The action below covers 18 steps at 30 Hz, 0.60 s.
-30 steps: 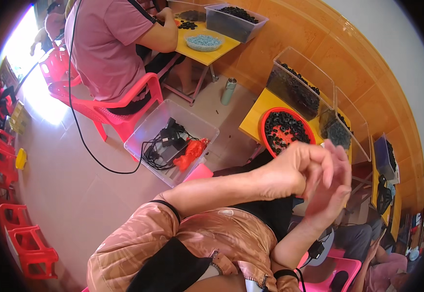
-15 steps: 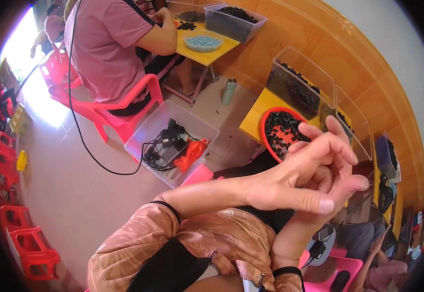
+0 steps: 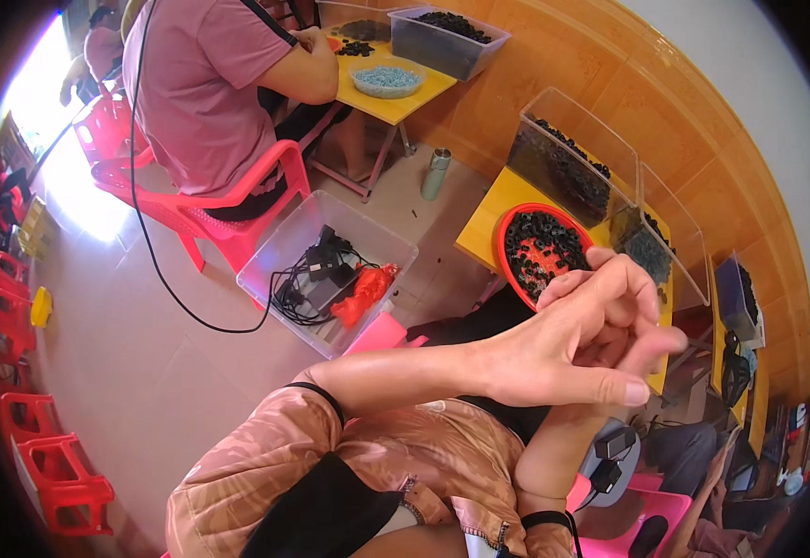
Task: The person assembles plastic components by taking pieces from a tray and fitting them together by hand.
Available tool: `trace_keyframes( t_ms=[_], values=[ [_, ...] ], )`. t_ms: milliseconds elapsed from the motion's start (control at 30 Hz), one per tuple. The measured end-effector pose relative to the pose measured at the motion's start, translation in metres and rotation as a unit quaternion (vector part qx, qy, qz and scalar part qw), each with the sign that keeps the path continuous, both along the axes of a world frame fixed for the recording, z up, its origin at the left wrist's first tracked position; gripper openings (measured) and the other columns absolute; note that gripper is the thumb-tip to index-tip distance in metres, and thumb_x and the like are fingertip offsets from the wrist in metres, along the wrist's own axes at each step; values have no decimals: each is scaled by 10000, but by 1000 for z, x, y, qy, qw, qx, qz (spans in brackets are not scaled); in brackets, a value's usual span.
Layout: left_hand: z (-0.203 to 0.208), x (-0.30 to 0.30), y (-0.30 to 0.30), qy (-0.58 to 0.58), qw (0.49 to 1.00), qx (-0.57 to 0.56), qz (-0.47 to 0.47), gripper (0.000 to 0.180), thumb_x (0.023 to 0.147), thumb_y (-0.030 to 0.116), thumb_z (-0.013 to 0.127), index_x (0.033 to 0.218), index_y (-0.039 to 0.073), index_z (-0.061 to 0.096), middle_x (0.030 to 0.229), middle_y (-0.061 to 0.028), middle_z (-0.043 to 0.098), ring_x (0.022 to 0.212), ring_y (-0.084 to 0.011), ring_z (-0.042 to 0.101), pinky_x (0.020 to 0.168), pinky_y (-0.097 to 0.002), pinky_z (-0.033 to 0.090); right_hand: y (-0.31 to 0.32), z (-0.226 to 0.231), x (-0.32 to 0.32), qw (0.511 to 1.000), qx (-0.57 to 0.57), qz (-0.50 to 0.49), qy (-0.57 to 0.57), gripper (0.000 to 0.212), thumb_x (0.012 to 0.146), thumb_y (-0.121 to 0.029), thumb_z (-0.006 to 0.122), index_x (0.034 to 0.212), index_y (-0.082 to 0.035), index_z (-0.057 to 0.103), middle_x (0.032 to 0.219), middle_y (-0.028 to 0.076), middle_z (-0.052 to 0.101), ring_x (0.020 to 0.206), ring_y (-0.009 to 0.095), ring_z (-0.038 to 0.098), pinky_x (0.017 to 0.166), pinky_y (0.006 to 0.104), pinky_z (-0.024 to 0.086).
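My left hand [image 3: 553,358] crosses in front of my right hand [image 3: 658,349], and the two overlap. The left thumb stretches out to the right, apart from the bent fingers; no object shows in that hand. Most of the right hand is hidden behind the left, with a fingertip jutting out at the right, so I cannot tell how its other fingers lie. Just beyond the hands, a round red tray [image 3: 546,256] holds small black ring-like parts. It rests on a yellow table [image 3: 490,223], partly covered by my hands.
Clear bins of black parts [image 3: 563,177] stand along the wall. Left of my arms, an open plastic bin [image 3: 330,270] holds cables and a red bag. A seated person in pink [image 3: 205,93] works at another yellow table [image 3: 437,88]. A green bottle [image 3: 436,174] stands on the floor.
Both hands have dropped slightly toward me, and their raised fingers have folded down closer together. The left thumb has shifted a little to the right. Neither hand has visibly picked anything up.
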<state>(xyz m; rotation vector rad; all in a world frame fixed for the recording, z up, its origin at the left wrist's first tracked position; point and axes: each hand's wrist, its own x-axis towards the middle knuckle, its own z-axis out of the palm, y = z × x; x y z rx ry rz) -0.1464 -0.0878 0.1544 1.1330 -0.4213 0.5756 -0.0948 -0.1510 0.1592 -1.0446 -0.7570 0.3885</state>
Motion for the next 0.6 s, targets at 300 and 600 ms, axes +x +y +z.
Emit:
trace_keyframes(
  t_ms=[300, 600],
  values=[
    [-8, 9, 13, -115, 964, 185, -150, 435, 602, 404, 775, 653, 10, 599, 1030, -138, 578, 925, -259, 553, 791, -342, 431, -14, 1, 8, 983, 7, 93, -161, 587, 728, -533, 553, 824, 43, 611, 823, 153, 617, 772, 219, 596, 732, 294, 466],
    [-20, 12, 3, -146, 984, 25, -94, 560, 925, 314, 464, 450, 58, 613, 649, -48, 603, 702, -111, 575, 625, -210, 417, -16, 10, 1, 989, -64, 54, -125, 399, 737, -291, 622, 940, 51, 602, 882, 123, 611, 843, 186, 582, 782, 269, 454]
  ],
)
